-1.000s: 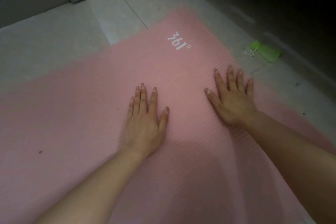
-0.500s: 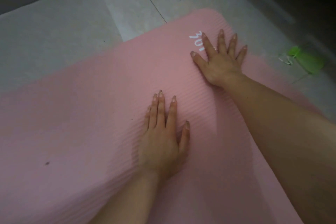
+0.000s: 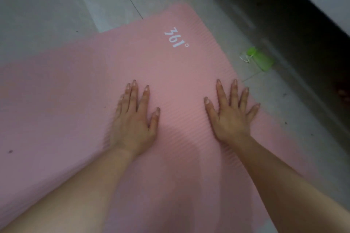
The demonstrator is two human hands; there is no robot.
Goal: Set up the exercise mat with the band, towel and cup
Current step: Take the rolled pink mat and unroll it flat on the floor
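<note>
Head view showed the right hand (image 3: 232, 117) pulled back from the mat's (image 3: 75, 91) one-o'clock corner, level with the left hand (image 3: 135, 119); both lay spread flat, empty, smoothing probably finishing.

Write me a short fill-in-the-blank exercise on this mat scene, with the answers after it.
1. Both hands, the left hand and the right hand, lie flat on the ___ mat.
2. The white print on the mat reads ___ degrees.
3. The small object on the floor to the right of the mat is ___ in colour.
4. Neither hand holds ___.

Answers: pink; 361; green; anything
</note>
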